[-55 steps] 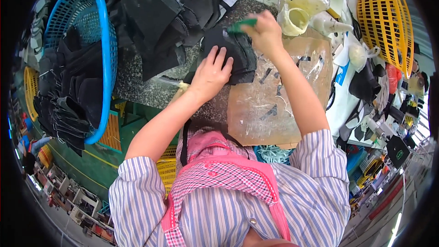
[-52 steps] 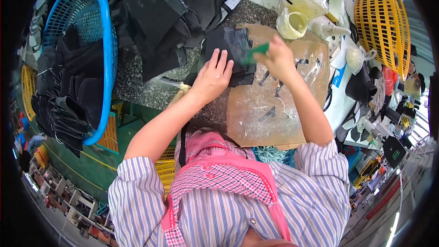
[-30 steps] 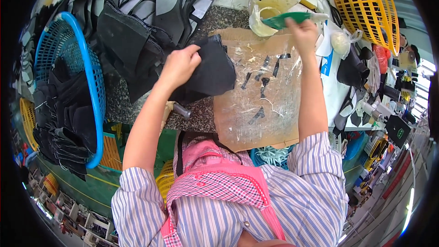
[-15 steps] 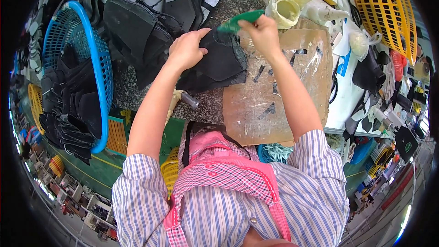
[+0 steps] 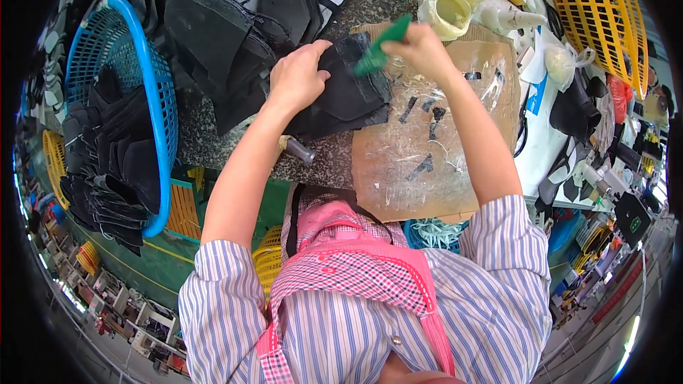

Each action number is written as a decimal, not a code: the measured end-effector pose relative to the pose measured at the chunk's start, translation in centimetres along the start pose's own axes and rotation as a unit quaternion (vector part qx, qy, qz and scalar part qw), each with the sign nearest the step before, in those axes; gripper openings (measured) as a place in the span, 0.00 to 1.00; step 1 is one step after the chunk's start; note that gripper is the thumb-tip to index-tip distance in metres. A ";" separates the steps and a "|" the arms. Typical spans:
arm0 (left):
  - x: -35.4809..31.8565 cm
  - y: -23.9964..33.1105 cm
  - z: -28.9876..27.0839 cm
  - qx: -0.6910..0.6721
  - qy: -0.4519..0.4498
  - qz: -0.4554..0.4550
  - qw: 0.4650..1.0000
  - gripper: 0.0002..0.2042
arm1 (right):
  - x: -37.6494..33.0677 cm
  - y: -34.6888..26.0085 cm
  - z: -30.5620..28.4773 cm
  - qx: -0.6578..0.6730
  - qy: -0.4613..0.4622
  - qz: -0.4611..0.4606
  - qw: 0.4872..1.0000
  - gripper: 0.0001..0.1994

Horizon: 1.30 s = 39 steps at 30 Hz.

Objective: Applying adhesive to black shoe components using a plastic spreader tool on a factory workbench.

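Note:
My right hand point(image 5: 421, 50) is closed on a green flat scraper point(image 5: 380, 51), whose broad edge meets the right side of a small stack of black cut pieces point(image 5: 341, 105). A shiny, wet-looking band shows along that side. My left hand point(image 5: 297, 80) rests on the left part of the stack, thumb and index finger apart, pressing it down. The stack lies partly on a speckled stone slab point(image 5: 327, 160) and partly over a stained cardboard sheet point(image 5: 388, 178). Just beyond my right hand stands a yellowish glue-crusted pot point(image 5: 451, 16).
A blue basket point(image 5: 165, 99) full of black pieces stands at the left. More black pieces point(image 5: 206, 21) are heaped at the far left. A dark-ended tool handle point(image 5: 299, 151) lies near the slab's front edge. An orange-yellow basket point(image 5: 597, 14) is at the far right.
The green scraper has moved down along the right side of the black stack and turned steeper. My left hand stays on the stack. The whole view has shifted slightly.

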<state>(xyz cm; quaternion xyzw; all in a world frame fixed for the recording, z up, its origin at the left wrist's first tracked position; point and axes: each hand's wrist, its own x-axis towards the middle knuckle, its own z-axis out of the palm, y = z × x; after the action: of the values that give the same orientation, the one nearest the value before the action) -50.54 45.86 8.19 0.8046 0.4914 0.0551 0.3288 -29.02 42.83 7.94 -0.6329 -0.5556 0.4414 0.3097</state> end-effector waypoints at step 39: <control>-1.7 0.7 2.5 -0.079 0.253 0.054 0.963 0.05 | -9.2 -0.5 2.5 -0.153 -0.268 0.073 0.949 0.12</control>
<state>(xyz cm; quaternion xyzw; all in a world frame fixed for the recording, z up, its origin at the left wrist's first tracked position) -49.84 43.03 7.07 0.7609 0.5087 0.3134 0.2529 -31.42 33.72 9.30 -0.5701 -0.6311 0.5258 0.0162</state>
